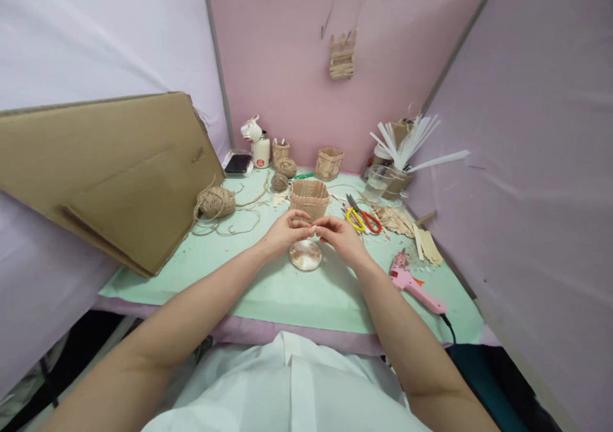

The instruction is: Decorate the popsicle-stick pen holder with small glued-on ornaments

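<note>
1. The largest thing is the table with green cover (pixel 258 294), across the middle of the frame.
2. At left of the frame leans a cardboard panel (pixel 119 183).
3. In the centre are the two hands. The left hand (pixel 286 232) and the right hand (pixel 342 237) meet at the fingertips, both pinching together.
4. Just behind them stands an upright brown craft basket (pixel 310 195) with wavy rim. Its walls are already formed, so I judge this body mostly made.
5. At the lower right lies a pink hot-glue gun (pixel 414 285), in no hand.
6. Left of centre is a ball of jute twine (pixel 215 201); I cannot tell if any is left to use.
7. Below the fingertips is a round shallow dish (pixel 305 256).
8. The smallest is a pale piece (pixel 313 229), seemingly clamped between the fingertips at the centre. It is not yet fixed to anything, so its part looks unfinished.
</note>
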`<move>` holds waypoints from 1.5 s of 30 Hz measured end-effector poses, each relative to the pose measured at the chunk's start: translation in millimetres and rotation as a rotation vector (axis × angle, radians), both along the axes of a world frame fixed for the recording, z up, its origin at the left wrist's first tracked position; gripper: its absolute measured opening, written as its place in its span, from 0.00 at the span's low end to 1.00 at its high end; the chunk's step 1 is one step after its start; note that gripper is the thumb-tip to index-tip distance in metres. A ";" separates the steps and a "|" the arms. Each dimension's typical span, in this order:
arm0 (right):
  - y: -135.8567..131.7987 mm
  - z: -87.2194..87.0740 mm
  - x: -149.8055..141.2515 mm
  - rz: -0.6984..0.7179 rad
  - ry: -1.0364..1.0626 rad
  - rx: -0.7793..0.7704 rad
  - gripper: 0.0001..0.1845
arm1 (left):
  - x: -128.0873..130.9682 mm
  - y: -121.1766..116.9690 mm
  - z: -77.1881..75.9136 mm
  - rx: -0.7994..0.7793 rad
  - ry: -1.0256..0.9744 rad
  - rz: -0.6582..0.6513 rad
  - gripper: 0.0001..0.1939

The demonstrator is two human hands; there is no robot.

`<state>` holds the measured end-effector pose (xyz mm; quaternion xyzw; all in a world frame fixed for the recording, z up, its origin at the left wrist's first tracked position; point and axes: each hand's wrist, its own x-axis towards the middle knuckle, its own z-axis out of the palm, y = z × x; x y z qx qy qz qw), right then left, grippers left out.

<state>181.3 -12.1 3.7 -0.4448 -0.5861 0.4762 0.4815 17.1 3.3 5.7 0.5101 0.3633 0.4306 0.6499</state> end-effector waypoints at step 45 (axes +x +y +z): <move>8.8 -11.9 8.7 -0.112 -0.226 0.129 0.05 | -30.7 8.2 10.9 0.686 0.727 -0.275 0.15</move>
